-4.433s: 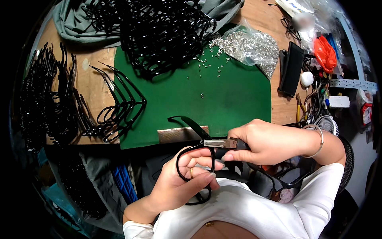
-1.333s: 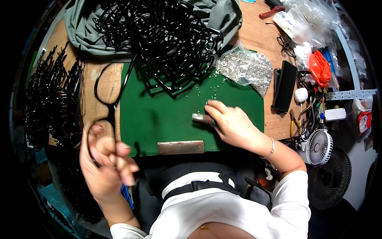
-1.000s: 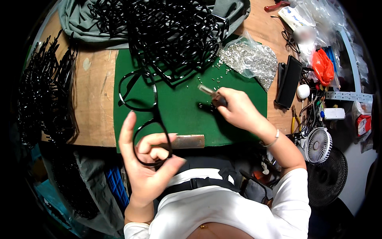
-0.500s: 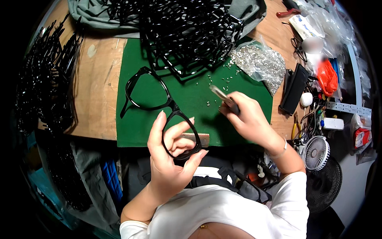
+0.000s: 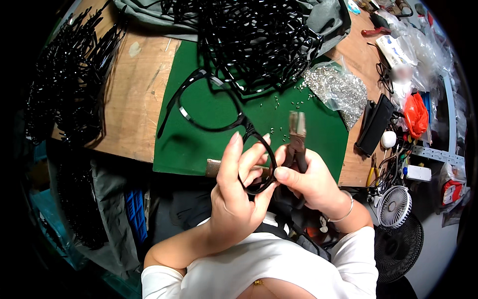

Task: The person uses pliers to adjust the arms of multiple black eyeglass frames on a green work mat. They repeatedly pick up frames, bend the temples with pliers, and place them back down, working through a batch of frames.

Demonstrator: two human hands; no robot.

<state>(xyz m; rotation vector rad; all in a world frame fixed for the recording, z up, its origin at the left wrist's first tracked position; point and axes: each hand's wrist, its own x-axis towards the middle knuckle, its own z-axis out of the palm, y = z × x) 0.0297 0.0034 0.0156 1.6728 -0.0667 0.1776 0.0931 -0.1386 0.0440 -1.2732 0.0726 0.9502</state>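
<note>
A black eyeglass frame (image 5: pixel 244 123) is tilted above the green mat (image 5: pixel 298 172), with one temple arm folded out at its far left. My left hand (image 5: pixel 230 202) is closed on the near rim, fingers passing behind and through its lens opening. In my right hand (image 5: pixel 316 182) is a pair of pliers (image 5: pixel 298 135), dark handles in the palm and metal jaws pointing away from me. The right thumb and fingertips are close beside the near rim; I cannot tell whether they touch it. Small metal pieces (image 5: pixel 298 104) lie scattered beyond the pliers.
A heap of black eyeglass frames (image 5: pixel 259 50) covers the far side of the mat. Right of it lies a plastic bag of tiny metal parts (image 5: pixel 343 89). Black temple pieces (image 5: pixel 74 74) are piled at left. A black case (image 5: pixel 374 124) and small fan (image 5: pixel 394 205) stand right.
My right hand has come in toward the near rim, and the pliers have swung to point straight away from me. The eyeglass frame and my left hand have shifted rightward.
</note>
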